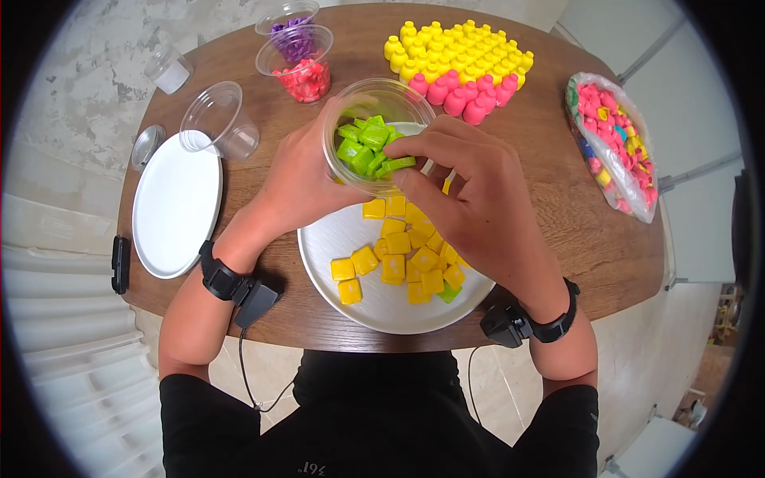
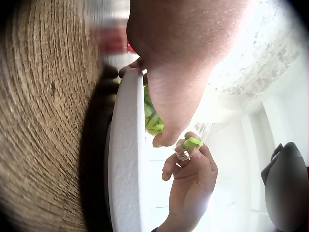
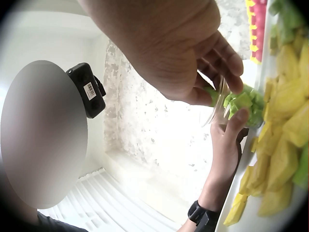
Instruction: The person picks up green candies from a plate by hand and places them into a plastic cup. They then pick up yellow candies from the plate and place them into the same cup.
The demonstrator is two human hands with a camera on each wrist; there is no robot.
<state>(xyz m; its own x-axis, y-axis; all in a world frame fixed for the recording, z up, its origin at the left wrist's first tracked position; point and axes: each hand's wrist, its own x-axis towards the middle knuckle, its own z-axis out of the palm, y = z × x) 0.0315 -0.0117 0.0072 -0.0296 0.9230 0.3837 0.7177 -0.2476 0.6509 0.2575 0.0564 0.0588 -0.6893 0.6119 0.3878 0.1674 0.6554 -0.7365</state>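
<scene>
My left hand [image 1: 299, 175] grips a clear plastic cup [image 1: 378, 89] from its side, above the white plate [image 1: 319, 299]. Several green square pieces [image 1: 373, 135] lie inside the cup. At the cup's rim, my right hand [image 1: 486, 199] pinches one green piece [image 1: 400, 164] between thumb and fingers; the left wrist view also shows this green piece [image 2: 191, 143] in the right hand [image 2: 190, 186]. Yellow square pieces [image 1: 396, 243] lie loosely on the plate, with a bit of green [image 1: 450, 293] at their lower right edge.
An empty white oval plate [image 1: 177, 207] and an empty clear cup [image 1: 219, 119] stand at the left. Cups with red pieces [image 1: 307, 81] and purple pieces [image 1: 293, 40] are behind. Yellow bottles [image 1: 462, 48], pink bottles [image 1: 458, 99] and a bag of coloured caps [image 1: 613, 143] occupy the back right.
</scene>
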